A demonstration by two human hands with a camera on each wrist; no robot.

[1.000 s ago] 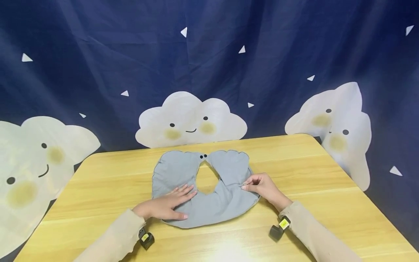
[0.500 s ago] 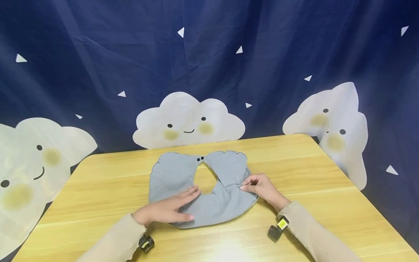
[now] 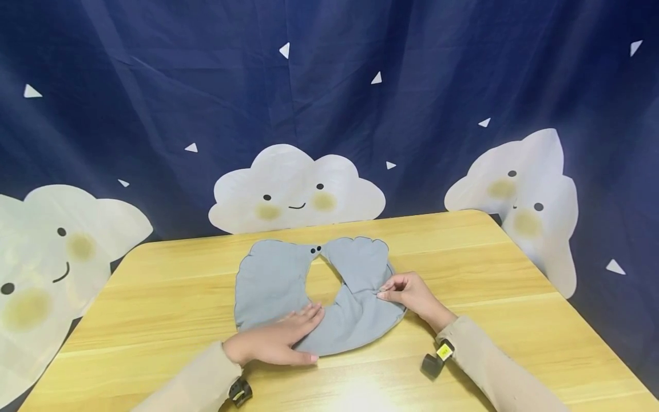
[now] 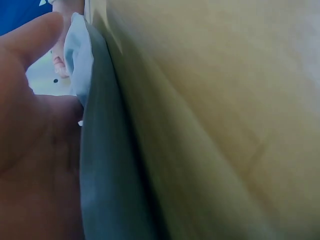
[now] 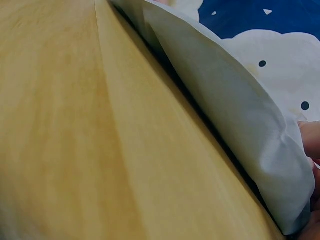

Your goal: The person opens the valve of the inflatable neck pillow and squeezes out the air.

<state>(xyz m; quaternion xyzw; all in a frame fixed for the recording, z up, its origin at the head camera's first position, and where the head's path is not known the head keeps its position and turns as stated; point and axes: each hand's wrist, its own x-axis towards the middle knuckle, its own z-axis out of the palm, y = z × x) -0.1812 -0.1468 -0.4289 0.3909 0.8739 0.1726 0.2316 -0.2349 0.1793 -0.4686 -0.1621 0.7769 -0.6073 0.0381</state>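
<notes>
A grey U-shaped neck pillow lies rather flat on the table, its two ends meeting at the far side beside two small black dots. Its seam is puckered, and creases run across its right half. My left hand rests on the near left part with fingers straight and thumb spread; the left wrist view shows the palm along the pillow's edge. On the right side, my right hand pinches a bit of the cloth between thumb and fingers. What lies under those fingertips is hidden. The right wrist view shows the pillow's near edge.
The wooden table has rounded far corners. Behind it hangs a dark blue curtain printed with white clouds and triangles. Each wrist carries a small black camera on a strap.
My left hand has slid to the right along the near part of the pillow, uncovering more of its left side. The right hand keeps its pinch in nearly the same place.
</notes>
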